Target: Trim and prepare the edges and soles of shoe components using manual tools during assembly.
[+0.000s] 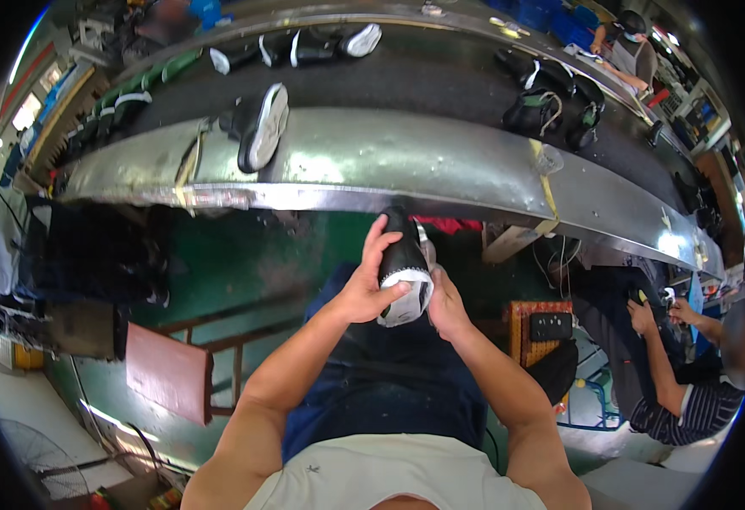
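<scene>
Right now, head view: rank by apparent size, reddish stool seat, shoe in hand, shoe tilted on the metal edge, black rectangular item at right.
1. Reddish seat
2. Held shoe
3. Shoe on metal edge
4. Black item

Nearness to the camera may inflate the held shoe.

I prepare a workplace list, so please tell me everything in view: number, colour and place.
Bench: 1, dark with silver edge, ahead
Held shoe: 1, black and white, centre
Near shoe: 1, black and white, at silver edge
Other shoes: many, black, white or green, along bench
Chair: 1, reddish-brown seat, left
Patterned seat: 1, orange-brown, right
Case: 1, black, on patterned seat
Co-workers: several, varied clothing, left and right
Left hand: 1, bare, on held shoe
Right hand: 1, bare, on held shoe
</scene>
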Tool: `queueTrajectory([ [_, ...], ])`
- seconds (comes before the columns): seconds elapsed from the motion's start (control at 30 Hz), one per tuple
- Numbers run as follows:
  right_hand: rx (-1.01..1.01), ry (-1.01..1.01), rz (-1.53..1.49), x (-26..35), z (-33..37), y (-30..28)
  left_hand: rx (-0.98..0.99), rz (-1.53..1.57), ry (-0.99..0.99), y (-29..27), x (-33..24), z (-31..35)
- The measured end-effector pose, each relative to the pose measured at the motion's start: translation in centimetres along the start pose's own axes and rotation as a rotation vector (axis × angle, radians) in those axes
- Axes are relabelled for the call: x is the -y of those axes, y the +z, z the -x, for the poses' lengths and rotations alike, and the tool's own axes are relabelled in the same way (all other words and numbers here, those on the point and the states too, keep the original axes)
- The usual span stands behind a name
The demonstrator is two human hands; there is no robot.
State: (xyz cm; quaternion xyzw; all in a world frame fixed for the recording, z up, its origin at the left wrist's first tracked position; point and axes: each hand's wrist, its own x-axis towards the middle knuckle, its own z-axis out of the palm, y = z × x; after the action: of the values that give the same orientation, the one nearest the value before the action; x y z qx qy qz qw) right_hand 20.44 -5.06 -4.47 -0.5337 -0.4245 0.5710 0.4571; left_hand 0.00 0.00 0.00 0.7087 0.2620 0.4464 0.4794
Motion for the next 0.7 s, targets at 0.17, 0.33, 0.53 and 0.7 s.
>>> queueTrajectory([
  [0.17,-0.034,0.24,0.024,-5.1,6.7,0.9,0.201,0.101,-0.219,1.6,0.9,6.3],
  [0.33,0.006,0.179,0.307,-4.9,5.5,-1.4,0.15,-0.084,-0.076,1.7,1.3,5.5],
  [0.53,0.045,-0.067,0.552,-0.4,8.8,-3.1,0.012,-0.047,-0.34,1.5,6.3,5.4],
  [0.7,0.209,0.129,0.522,1.1,10.8,-3.1,0.066,-0.019,-0.508,1.2,9.0,5.0],
])
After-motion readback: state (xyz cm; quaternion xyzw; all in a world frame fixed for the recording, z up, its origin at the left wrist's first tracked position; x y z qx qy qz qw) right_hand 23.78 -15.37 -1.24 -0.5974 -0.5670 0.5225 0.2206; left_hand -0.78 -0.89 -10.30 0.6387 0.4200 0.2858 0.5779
